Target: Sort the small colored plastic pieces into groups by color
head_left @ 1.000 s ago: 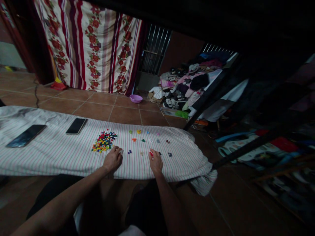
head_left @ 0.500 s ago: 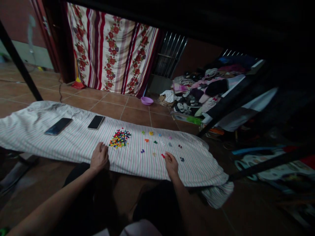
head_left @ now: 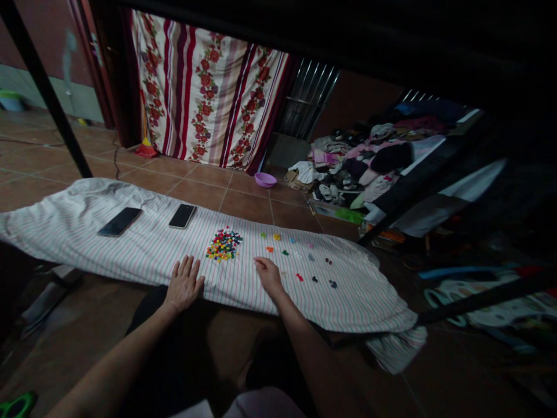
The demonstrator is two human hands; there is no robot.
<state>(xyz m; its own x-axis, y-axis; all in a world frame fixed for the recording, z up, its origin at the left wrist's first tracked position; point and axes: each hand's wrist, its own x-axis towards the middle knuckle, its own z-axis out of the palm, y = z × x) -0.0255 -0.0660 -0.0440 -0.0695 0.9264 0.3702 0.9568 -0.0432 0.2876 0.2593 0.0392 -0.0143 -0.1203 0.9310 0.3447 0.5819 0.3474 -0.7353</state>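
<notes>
The fingers of my right hand (head_left: 270,276) are drawn together in a pinch over the middle of the counter (head_left: 148,249); whether anything sits between their tips I cannot tell. My left hand (head_left: 185,284) lies palm down by the near edge, fingers loosely extended, gripping nothing I can see. Just beyond, between my hands and towards the far edge, is the pile of coloured pieces (head_left: 224,245). Each looks light, hard and sturdy, small enough to skitter off a careless fingertip, so I judge it best pinched by its sides between thumb and forefinger; the soft striped cloth (head_left: 243,287) should help stop sliding. Towards the right end lie small groups by colour: a yellow group (head_left: 277,237) near the far edge, a red group (head_left: 299,277) closer to me. No cup or tray holds them; they lie straight on the cloth. Two phones, one grey-edged (head_left: 119,222) and one pale-edged (head_left: 182,216), lie towards the left end. Past the far edge, a purple basin (head_left: 265,180) stands on the floor; I make out nothing in it.
</notes>
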